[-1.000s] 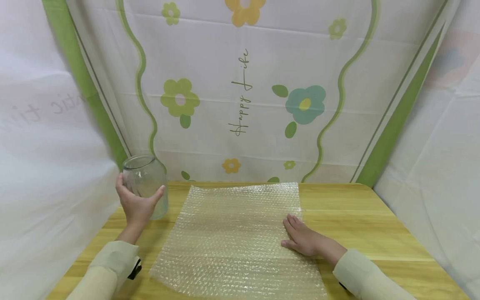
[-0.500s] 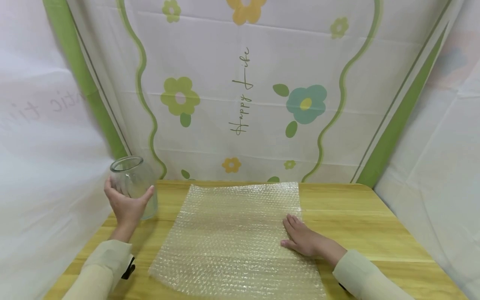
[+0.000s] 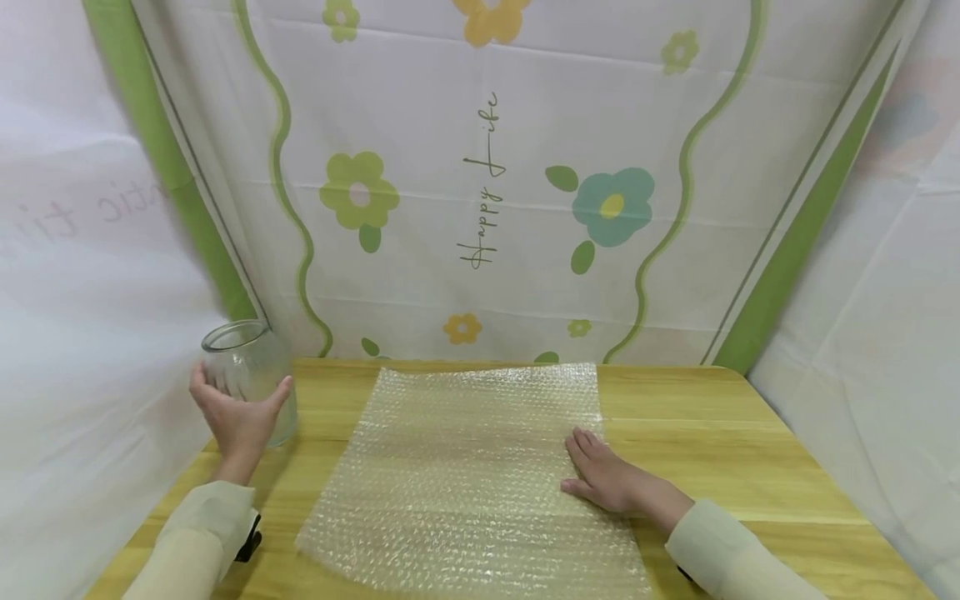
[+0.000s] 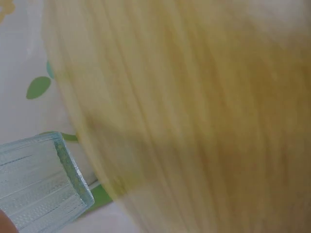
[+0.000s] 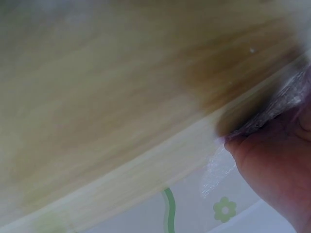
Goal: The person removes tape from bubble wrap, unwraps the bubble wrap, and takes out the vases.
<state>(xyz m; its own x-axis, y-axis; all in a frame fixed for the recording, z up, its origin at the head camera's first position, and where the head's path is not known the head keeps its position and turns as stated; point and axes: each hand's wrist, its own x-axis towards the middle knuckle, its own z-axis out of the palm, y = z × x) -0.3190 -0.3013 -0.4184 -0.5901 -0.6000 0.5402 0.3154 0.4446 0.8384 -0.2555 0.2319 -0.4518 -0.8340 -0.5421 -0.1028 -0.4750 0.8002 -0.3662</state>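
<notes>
My left hand (image 3: 242,417) grips a clear glass jar (image 3: 258,375) from its near side, thumb on the right and fingers round the left. The jar is open at the top and upright, over the table's left back part. Its ribbed base end shows in the left wrist view, with a bit of fingertip at the corner. A sheet of bubble wrap (image 3: 472,475) lies spread across the middle of the table. On its right edge rests my right hand (image 3: 611,479), flat with fingers straight. The right wrist view shows that hand (image 5: 272,165) against the wrap's edge.
The wooden table (image 3: 750,475) has its back edge close to a white curtain (image 3: 450,125) printed with flowers. White fabric walls (image 3: 90,333) stand at the left and right sides. A black strap (image 3: 250,540) shows at the left cuff.
My left hand has carried the jar to the left, away from the bubble wrap, and slightly lower in the view. The right hand and the wrap have stayed in place.
</notes>
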